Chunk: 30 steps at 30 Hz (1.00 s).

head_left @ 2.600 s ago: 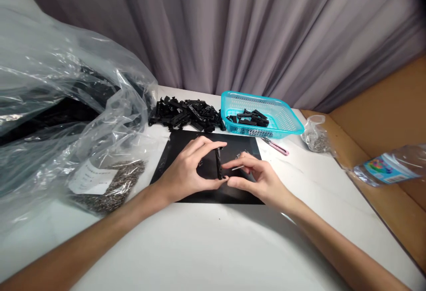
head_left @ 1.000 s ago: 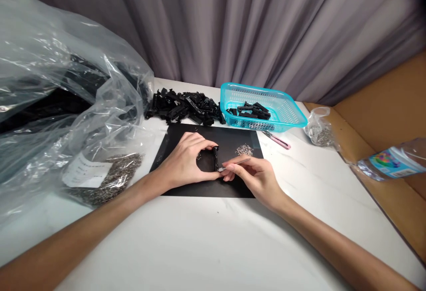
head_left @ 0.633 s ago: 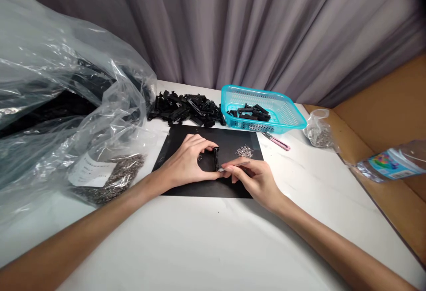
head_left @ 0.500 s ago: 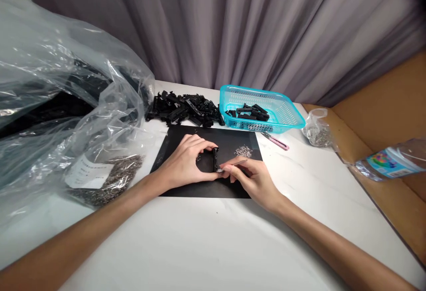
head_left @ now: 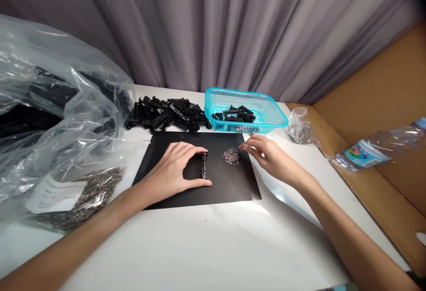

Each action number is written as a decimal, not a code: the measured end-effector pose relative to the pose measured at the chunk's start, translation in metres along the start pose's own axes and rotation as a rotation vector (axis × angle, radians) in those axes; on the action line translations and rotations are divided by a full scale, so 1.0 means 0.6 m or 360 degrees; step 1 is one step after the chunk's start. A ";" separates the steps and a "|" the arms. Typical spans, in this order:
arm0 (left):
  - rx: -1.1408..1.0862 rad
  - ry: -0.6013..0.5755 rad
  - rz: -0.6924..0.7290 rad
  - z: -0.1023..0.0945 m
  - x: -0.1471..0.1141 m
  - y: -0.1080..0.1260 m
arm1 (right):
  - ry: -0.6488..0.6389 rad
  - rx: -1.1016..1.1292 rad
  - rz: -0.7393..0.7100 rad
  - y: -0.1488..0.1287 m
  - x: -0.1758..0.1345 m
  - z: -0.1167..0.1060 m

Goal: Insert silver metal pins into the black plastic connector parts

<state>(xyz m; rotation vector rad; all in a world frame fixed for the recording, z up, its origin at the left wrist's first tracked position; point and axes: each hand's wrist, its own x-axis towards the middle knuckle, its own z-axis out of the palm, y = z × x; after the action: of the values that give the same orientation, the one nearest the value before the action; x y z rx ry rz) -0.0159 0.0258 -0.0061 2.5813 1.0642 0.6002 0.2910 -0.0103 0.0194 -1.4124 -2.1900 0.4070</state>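
Note:
My left hand grips a narrow black plastic part by its two ends, between thumb and fingers. The part stands lengthwise above a black mat. At the mat's right side, my right hand is closed, with its fingertips pinched together beside a small pile of tiny silvery metal pieces. What the pinch holds, if anything, is too small to make out.
Behind the mat lie a heap of black plastic parts and a blue basket holding several more. Clear bags crowd the left. A small bag of metal pieces and a plastic bottle are at the right.
My right hand has left the black part and moved right, to the pile; the thin metal tool seen in it before no longer shows. My left hand still holds the part. The view has shifted.

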 end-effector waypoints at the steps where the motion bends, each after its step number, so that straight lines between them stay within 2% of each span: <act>1: -0.0015 -0.0005 -0.0009 0.000 0.000 0.000 | -0.0125 -0.0025 -0.0034 0.000 -0.004 -0.008; 4: -0.0051 -0.0024 -0.0048 -0.001 0.000 0.003 | -0.0505 -0.0010 -0.0128 -0.008 -0.016 -0.027; 7: -0.0070 -0.0045 -0.0097 -0.001 0.000 0.005 | -0.0665 -0.0025 -0.0149 -0.013 -0.025 -0.030; 10: -0.0070 -0.0047 -0.0095 -0.001 0.001 0.006 | -0.0684 -0.0017 -0.0136 -0.013 -0.026 -0.022; 17: -0.0027 -0.0037 0.0022 0.001 0.000 0.007 | -0.0375 0.0071 -0.0113 -0.013 -0.012 -0.009; 21: -0.0032 -0.0030 0.0045 0.003 -0.003 0.007 | -0.0347 0.0024 -0.0099 -0.005 -0.010 -0.015; 24: -0.0049 -0.0025 0.0050 0.002 -0.005 0.009 | -0.0426 0.0065 -0.0182 -0.001 -0.015 -0.023; 28: -0.0038 -0.0047 0.0040 0.001 -0.006 0.012 | -0.0704 0.0039 -0.0256 -0.002 -0.031 -0.031; 30: -0.0048 -0.0048 0.0033 0.001 -0.006 0.013 | -0.0739 -0.0012 -0.0261 -0.006 -0.039 -0.030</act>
<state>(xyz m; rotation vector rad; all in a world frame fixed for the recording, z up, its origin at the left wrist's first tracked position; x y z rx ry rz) -0.0131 0.0177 -0.0046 2.5703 1.0126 0.5757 0.3065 -0.0331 0.0306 -1.2184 -2.6513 0.7262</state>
